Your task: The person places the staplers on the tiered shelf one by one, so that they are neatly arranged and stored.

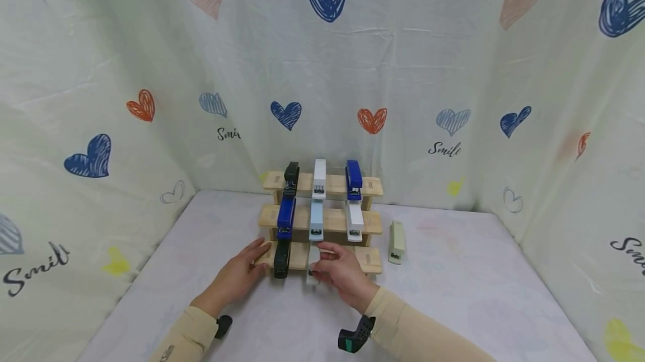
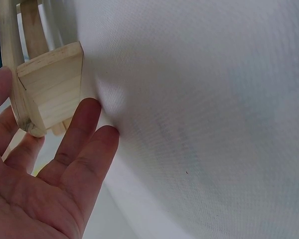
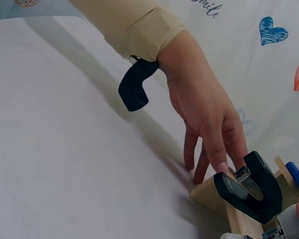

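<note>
A three-tier wooden rack (image 1: 330, 220) holds several staplers in columns. At its bottom left end, my left hand (image 1: 241, 273) grips the plank between thumb and fingers; in the left wrist view two fingers (image 2: 87, 159) extend past the wood. My right hand (image 1: 342, 273) pinches a whitish stapler (image 1: 312, 272) at the middle of the bottom tier, partly covered by the fingers. Just left of it lies a black stapler (image 1: 282, 258), which shows its open-sided profile (image 3: 254, 194) in the right wrist view. A pale green stapler (image 1: 397, 243) lies on the table, right of the rack.
The middle tier bears a blue stapler (image 1: 285, 217), a light blue stapler (image 1: 316, 220) and a white stapler (image 1: 355, 221). On top sit a black stapler (image 1: 291, 178), a white stapler (image 1: 319, 179) and a blue stapler (image 1: 354, 179). A heart-printed curtain (image 1: 423, 71) surrounds the white table (image 1: 453, 300).
</note>
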`<state>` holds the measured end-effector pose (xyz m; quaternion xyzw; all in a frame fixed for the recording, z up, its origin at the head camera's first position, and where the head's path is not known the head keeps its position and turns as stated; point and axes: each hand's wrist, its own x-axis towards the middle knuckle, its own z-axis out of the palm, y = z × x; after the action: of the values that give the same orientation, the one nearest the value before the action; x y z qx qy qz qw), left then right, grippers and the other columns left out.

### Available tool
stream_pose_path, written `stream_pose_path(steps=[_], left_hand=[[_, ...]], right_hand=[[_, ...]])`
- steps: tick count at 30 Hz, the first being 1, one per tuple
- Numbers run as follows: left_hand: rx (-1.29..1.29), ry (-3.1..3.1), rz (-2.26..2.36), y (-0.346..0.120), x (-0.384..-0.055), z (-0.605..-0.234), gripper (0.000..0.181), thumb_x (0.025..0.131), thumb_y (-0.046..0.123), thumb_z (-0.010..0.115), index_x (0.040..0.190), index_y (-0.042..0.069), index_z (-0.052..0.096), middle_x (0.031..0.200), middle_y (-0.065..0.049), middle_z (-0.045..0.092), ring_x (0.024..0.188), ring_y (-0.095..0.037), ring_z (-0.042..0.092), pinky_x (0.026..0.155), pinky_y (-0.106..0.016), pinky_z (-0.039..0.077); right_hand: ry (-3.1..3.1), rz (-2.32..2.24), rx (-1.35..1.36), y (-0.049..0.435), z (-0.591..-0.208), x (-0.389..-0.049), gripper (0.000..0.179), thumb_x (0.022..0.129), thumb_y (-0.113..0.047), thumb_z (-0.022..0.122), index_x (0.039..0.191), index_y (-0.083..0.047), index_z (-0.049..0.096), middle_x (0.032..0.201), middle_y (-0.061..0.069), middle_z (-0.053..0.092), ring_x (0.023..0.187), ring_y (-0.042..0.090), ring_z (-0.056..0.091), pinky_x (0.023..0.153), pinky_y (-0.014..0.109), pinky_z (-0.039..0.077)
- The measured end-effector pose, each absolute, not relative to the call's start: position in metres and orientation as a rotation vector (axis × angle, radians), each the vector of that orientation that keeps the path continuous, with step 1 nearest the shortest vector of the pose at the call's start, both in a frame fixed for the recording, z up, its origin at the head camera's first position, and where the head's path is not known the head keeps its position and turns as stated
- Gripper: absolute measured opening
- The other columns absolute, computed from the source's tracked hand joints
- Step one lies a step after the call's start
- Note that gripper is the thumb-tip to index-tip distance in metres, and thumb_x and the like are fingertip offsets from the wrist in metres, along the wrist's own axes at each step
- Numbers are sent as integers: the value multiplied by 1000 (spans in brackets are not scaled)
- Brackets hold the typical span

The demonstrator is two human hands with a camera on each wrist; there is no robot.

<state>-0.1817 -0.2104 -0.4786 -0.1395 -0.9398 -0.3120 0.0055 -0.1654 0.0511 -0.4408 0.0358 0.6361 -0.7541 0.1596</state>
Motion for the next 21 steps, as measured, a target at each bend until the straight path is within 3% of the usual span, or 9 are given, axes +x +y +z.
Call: stream_pose_path(steps=[12, 21], left_hand=[[-448, -2941, -977, -210, -182, -479, 52, 100, 18, 64, 148, 8, 49, 157, -15, 36, 138, -38, 40, 105, -56, 39], [-420, -2951, -973, -209, -182, -478, 52, 100, 18, 64, 148, 8, 49, 157, -14, 36, 134, -38, 46, 103, -54, 43]], right_hand=[[1824, -2155, 113, 51, -441, -166, 55, 85, 10, 68, 137, 4, 52, 110, 17, 49, 88, 23, 61, 88, 42, 56], [1912, -2091, -23, 67, -444, -158, 57, 86, 4, 68, 140, 6, 49, 118, 19, 54, 94, 21, 63, 85, 39, 57]])
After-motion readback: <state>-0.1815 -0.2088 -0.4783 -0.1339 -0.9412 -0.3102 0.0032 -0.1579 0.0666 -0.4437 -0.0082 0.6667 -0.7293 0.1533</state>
